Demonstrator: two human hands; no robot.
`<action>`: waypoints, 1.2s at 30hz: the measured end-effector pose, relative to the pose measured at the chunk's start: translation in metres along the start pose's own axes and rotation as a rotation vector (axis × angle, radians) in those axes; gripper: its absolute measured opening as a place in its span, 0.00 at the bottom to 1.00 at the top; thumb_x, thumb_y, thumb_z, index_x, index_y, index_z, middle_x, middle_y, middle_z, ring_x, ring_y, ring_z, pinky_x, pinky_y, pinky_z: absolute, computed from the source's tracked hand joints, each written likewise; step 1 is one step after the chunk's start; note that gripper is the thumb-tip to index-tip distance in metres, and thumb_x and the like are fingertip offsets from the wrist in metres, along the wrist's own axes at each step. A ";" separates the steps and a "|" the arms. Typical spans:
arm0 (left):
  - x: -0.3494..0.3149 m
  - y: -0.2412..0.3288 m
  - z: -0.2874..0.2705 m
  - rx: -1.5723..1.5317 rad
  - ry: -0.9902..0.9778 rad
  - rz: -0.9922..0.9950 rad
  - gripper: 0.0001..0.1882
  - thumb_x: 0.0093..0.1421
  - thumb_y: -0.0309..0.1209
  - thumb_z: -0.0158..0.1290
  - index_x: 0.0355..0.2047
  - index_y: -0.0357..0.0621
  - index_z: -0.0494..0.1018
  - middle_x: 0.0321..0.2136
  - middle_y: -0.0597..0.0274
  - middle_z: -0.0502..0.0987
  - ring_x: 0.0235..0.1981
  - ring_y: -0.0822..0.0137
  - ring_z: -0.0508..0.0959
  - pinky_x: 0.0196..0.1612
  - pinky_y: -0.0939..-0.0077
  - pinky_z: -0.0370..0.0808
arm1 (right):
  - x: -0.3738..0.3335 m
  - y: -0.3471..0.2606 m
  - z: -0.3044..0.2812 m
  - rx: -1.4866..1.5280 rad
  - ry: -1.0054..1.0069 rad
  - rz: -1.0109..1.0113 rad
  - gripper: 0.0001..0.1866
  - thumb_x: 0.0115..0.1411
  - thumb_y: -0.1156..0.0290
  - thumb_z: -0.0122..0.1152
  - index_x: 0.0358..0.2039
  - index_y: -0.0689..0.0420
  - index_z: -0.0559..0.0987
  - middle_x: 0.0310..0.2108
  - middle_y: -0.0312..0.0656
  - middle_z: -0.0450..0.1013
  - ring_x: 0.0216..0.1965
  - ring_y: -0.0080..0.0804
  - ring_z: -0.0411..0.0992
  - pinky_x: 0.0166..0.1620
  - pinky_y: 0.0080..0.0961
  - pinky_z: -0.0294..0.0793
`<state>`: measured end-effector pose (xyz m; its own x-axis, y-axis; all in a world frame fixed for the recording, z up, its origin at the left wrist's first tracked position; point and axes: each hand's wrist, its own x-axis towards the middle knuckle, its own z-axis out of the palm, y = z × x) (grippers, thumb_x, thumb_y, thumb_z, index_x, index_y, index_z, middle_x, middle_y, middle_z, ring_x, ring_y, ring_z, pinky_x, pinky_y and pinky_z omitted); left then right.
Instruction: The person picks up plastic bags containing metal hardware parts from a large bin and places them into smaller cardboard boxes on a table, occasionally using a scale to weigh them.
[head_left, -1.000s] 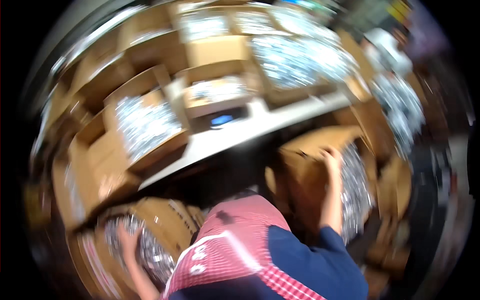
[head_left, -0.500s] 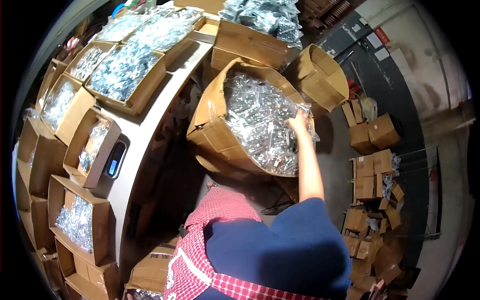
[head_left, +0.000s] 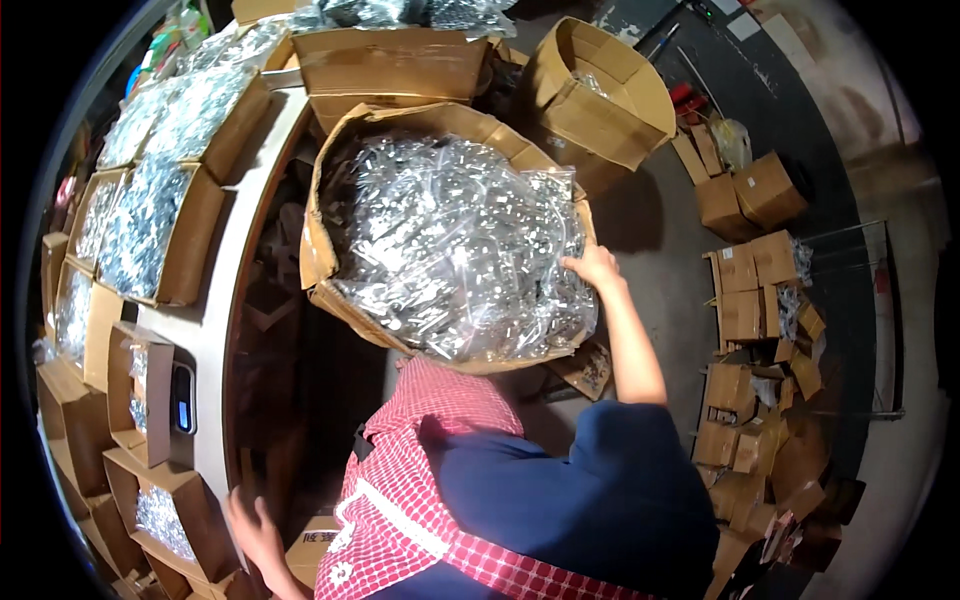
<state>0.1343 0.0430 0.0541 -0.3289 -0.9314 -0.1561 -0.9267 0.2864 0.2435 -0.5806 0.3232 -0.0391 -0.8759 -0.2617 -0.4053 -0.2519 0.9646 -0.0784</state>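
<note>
At centre right of the frame, the right hand [head_left: 592, 268] lies flat with fingers spread against the right side of the big brown cardboard box heaped with small clear plastic bags of metal parts [head_left: 450, 235]; it presses on the plastic rather than closing round anything. That box sits tilted, filling the middle of the frame, its torn flaps up at the top and left. Down at lower left, the left hand [head_left: 255, 530] is open, fingers loosely spread, touching the edge of a smaller open cardboard box of bagged parts [head_left: 165, 500]. Left of the big box runs a pale curved shelf edge [head_left: 225, 300] lined with more filled boxes. Grey floor [head_left: 680, 250] lies open to the right, before the scattered cartons.
</note>
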 end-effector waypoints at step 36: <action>0.053 0.049 0.012 -0.304 -0.239 0.199 0.41 0.58 0.30 0.55 0.67 0.40 0.45 0.66 0.42 0.48 0.61 0.40 0.61 0.57 0.61 0.67 | -0.135 -0.146 -0.101 1.734 -0.255 -0.598 0.31 0.47 0.64 0.57 0.50 0.71 0.72 0.44 0.50 0.76 0.40 0.38 0.76 0.48 0.30 0.76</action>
<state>0.0691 0.0104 0.0466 -0.5618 -0.7761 -0.2866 -0.7570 0.3425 0.5564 -0.4665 0.2140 0.1193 -0.7231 -0.6868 -0.0730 0.3298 -0.2505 -0.9102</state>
